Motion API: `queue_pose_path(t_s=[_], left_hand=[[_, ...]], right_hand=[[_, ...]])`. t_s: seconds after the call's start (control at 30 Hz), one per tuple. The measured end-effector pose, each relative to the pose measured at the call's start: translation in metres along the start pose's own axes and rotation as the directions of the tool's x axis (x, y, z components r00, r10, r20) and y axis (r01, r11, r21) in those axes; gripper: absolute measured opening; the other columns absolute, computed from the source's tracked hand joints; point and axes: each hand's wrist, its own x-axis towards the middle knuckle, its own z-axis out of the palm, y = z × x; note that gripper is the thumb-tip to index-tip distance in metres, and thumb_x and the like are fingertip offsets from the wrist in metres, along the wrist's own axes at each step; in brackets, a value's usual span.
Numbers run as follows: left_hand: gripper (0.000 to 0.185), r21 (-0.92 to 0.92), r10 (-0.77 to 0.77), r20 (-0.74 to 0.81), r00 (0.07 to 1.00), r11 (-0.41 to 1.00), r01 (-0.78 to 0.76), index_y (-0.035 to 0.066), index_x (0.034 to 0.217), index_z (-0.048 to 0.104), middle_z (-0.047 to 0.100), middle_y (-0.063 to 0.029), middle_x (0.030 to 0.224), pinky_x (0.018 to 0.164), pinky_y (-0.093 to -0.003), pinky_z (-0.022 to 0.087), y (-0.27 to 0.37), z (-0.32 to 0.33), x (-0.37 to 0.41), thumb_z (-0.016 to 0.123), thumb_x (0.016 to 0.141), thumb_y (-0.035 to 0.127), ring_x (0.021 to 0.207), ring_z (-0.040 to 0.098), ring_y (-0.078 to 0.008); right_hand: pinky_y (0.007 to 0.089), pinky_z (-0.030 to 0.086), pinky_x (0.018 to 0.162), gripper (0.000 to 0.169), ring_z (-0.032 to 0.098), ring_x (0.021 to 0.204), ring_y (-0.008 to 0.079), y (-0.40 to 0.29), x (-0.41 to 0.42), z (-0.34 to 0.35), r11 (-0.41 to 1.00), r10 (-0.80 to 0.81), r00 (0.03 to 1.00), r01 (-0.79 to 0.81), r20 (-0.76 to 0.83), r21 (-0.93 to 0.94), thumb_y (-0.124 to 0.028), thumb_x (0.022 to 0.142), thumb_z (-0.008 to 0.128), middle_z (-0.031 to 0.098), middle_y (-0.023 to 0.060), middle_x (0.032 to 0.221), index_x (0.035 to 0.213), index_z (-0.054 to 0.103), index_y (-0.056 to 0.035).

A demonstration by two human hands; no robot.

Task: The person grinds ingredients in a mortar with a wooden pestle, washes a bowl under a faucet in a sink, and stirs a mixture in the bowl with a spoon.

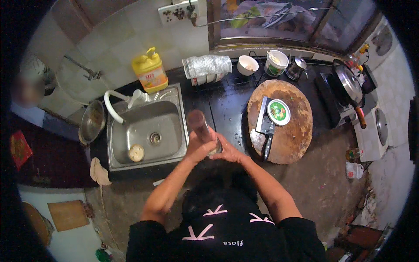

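Note:
Both my hands are closed around a tall cylindrical object [200,123] in front of my chest. Its upper end is reddish-brown and its body greyish; blur hides exactly what it is. My left hand [202,146] wraps its middle, while my right hand [229,151] grips it lower down. The object tilts toward the sink and hangs over the counter beside the right rim of the steel sink [186,131]. To the right, a cleaver [264,122] lies on a round wooden chopping block [294,140], beside a white tub lid [279,112] with a green label.
In the sink lies a round pale item [136,153] under a white faucet [113,108]. Behind stand a yellow detergent jug [150,73], a foil-wrapped bundle [208,65], a white bowl [247,65], a white tub [276,64] and a metal pot [296,68]. A lidded wok [348,82] sits on the stove.

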Motion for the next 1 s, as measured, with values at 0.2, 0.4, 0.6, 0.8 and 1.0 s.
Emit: queue_pose_path(t_s=[0.2,0.4,0.6,0.8,1.0], left_hand=[[0.023,-0.044,-0.001,-0.076,0.997,0.999,-0.002,0.007,0.076,0.05,0.053,-0.0037,0.075,0.069,-0.0293,0.045,-0.003,0.009,-0.001,0.059,0.062,-0.008,0.075,0.055,-0.0152],[0.019,-0.017,-0.061,0.008,0.998,0.998,0.062,0.006,0.076,0.051,0.053,-0.0018,0.075,0.069,-0.0287,0.045,0.033,0.002,0.007,0.059,0.064,-0.007,0.073,0.054,-0.0137],[0.015,0.111,-0.066,0.09,0.994,0.992,0.056,0.006,0.072,0.052,0.053,-0.0014,0.072,0.066,-0.0274,0.043,0.0,0.009,0.007,0.062,0.065,-0.002,0.069,0.052,-0.0122],[0.017,0.02,-0.047,-0.022,0.999,0.999,0.047,0.006,0.073,0.051,0.052,-0.0016,0.073,0.067,-0.0281,0.044,0.001,0.009,0.003,0.061,0.063,-0.004,0.071,0.053,-0.0136],[0.019,-0.094,-0.039,-0.008,0.999,0.995,0.038,0.007,0.074,0.05,0.054,-0.0023,0.076,0.069,-0.0285,0.045,0.034,0.013,0.008,0.06,0.065,-0.006,0.074,0.054,-0.0138]], right_hand=[[0.0403,0.03,0.11,0.099,0.037,0.13,0.033,-0.005,-0.001,0.001,0.998,0.064,0.998,-0.064,0.005,0.02,-0.032,0.066,0.084,0.037,0.0179,0.137,0.142,0.027,-0.006],[0.04,0.03,0.11,0.097,0.036,0.131,0.0321,0.002,0.001,-0.001,0.996,0.041,0.999,-0.039,-0.025,0.08,-0.031,0.065,0.085,0.039,0.0171,0.136,0.141,0.03,-0.0072],[0.0401,0.029,0.11,0.095,0.035,0.133,0.0309,-0.001,0.0,0.003,0.993,-0.073,0.997,0.074,-0.017,0.097,-0.024,0.066,0.084,0.039,0.0152,0.139,0.142,0.03,-0.0061],[0.0406,0.029,0.11,0.098,0.036,0.132,0.033,0.007,-0.001,0.004,0.998,0.028,1.0,-0.028,0.008,0.06,-0.029,0.066,0.084,0.037,0.0172,0.139,0.143,0.028,-0.0054],[0.0405,0.029,0.11,0.098,0.035,0.133,0.0333,0.008,-0.003,0.003,1.0,0.022,0.999,-0.022,-0.029,0.011,-0.031,0.066,0.084,0.037,0.0169,0.14,0.142,0.029,-0.0056]])
